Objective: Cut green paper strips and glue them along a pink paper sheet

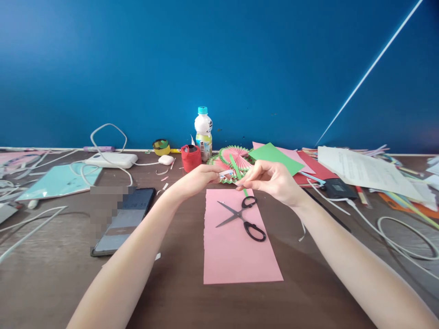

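Observation:
Above the far end of a pink paper sheet (pixel 236 260), my left hand (pixel 203 178) is closed on a small whitish strip (pixel 226 173). My right hand (pixel 265 179) faces it, thumb and fingers pinched; what lies between them is too small to make out. A green paper strip (pixel 236 167) shows in the gap between the hands. Black-handled scissors (pixel 239 214) lie with spread blades on the pink sheet, below my right hand. Pink and green pleated paper rosettes (pixel 236 156) sit just behind my hands.
A bottle (pixel 203 132) and a red roll (pixel 191 158) stand by the blue wall. At the left lie a phone (pixel 132 219), a white power strip (pixel 111 160) and cables. Green paper (pixel 277 157), printed sheets (pixel 363 173) and a dark device (pixel 339 188) are at the right.

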A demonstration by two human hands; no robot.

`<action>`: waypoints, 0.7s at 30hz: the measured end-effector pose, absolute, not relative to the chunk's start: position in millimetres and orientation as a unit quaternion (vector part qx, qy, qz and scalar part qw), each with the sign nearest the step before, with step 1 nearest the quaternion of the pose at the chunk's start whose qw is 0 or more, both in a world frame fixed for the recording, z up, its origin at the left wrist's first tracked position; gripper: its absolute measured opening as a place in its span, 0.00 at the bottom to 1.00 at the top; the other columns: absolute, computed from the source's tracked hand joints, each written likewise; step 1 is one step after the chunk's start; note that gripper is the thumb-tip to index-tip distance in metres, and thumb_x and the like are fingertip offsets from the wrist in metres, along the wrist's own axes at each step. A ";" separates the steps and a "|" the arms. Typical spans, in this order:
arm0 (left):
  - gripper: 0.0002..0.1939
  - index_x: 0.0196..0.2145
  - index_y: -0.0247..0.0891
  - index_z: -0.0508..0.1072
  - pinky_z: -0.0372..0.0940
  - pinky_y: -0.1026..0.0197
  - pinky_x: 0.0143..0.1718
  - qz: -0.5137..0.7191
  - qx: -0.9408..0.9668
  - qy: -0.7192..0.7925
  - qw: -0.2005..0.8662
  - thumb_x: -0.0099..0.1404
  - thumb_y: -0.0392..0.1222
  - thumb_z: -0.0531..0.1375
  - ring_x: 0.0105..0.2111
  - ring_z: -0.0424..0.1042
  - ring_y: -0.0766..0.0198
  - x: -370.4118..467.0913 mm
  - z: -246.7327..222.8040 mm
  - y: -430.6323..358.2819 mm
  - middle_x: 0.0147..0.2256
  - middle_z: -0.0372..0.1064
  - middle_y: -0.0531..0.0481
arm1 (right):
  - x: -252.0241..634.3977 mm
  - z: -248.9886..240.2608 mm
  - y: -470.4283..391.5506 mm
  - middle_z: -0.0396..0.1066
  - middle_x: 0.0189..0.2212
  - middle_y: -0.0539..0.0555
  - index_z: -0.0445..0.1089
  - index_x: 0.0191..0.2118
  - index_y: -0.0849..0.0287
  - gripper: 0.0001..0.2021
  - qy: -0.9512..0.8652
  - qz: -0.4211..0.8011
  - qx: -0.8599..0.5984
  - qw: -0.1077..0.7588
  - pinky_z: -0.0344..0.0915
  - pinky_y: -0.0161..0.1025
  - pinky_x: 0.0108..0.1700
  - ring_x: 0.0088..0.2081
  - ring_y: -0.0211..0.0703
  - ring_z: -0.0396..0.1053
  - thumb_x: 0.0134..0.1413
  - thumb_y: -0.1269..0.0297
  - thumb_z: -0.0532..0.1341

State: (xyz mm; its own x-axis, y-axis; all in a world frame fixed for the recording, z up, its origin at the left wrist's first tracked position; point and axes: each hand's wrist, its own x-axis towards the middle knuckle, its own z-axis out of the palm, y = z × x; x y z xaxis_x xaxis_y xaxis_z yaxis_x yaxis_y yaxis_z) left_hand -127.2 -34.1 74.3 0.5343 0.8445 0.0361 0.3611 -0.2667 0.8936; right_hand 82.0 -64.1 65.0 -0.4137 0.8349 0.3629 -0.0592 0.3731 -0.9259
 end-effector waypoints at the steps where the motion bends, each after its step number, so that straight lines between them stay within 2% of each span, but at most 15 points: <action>1: 0.07 0.21 0.38 0.60 0.50 0.62 0.26 0.265 0.749 0.406 0.453 0.55 0.37 0.51 0.22 0.52 0.68 -126.3 75.2 -35.1 0.21 0.51 0.55 | 82.6 65.2 -64.2 0.76 0.28 0.51 0.68 0.25 0.60 0.07 -0.691 0.488 -0.277 0.455 0.72 0.43 0.38 0.32 0.43 0.75 0.44 0.68 0.68; 5: 0.07 0.24 0.38 0.67 0.55 0.62 0.30 0.258 0.750 0.426 0.436 0.54 0.39 0.51 0.25 0.59 0.66 -123.1 77.5 -39.6 0.23 0.58 0.54 | 85.7 65.1 -63.9 0.76 0.26 0.51 0.68 0.25 0.60 0.06 -0.704 0.507 -0.261 0.423 0.72 0.41 0.36 0.33 0.43 0.75 0.44 0.70 0.67; 8: 0.10 0.29 0.38 0.72 0.59 0.61 0.32 0.245 0.759 0.429 0.425 0.54 0.41 0.51 0.29 0.63 0.64 -120.1 75.9 -41.5 0.26 0.64 0.53 | 87.5 64.6 -62.9 0.76 0.25 0.51 0.68 0.25 0.60 0.07 -0.705 0.522 -0.265 0.401 0.72 0.40 0.35 0.32 0.43 0.75 0.44 0.70 0.67; 12: 0.13 0.32 0.38 0.74 0.60 0.62 0.34 0.234 0.776 0.432 0.395 0.54 0.40 0.51 0.31 0.65 0.63 -118.2 73.2 -41.1 0.28 0.67 0.53 | 88.2 66.9 -65.9 0.75 0.23 0.49 0.67 0.23 0.60 0.08 -0.704 0.542 -0.264 0.375 0.72 0.42 0.39 0.29 0.41 0.75 0.44 0.71 0.67; 14: 0.12 0.32 0.37 0.73 0.60 0.62 0.35 0.240 0.787 0.440 0.360 0.54 0.39 0.51 0.32 0.65 0.63 -121.3 73.2 -39.0 0.29 0.68 0.53 | 88.4 70.1 -70.3 0.75 0.23 0.50 0.67 0.24 0.60 0.07 -0.704 0.569 -0.253 0.341 0.72 0.42 0.36 0.28 0.42 0.75 0.44 0.70 0.67; 18: 0.11 0.30 0.37 0.70 0.57 0.64 0.29 0.242 0.791 0.482 0.289 0.56 0.38 0.49 0.27 0.62 0.66 -134.2 77.6 -35.2 0.28 0.67 0.53 | 86.9 77.0 -76.4 0.76 0.25 0.54 0.67 0.25 0.61 0.07 -0.700 0.596 -0.262 0.295 0.72 0.42 0.32 0.29 0.44 0.75 0.44 0.69 0.67; 21: 0.11 0.26 0.37 0.69 0.55 0.65 0.23 0.130 0.792 0.520 0.291 0.58 0.38 0.48 0.23 0.62 0.67 -140.4 81.7 -35.5 0.27 0.69 0.51 | 83.9 78.3 -73.6 0.74 0.23 0.52 0.66 0.26 0.61 0.08 -0.690 0.558 -0.325 0.326 0.70 0.40 0.32 0.27 0.41 0.74 0.45 0.67 0.66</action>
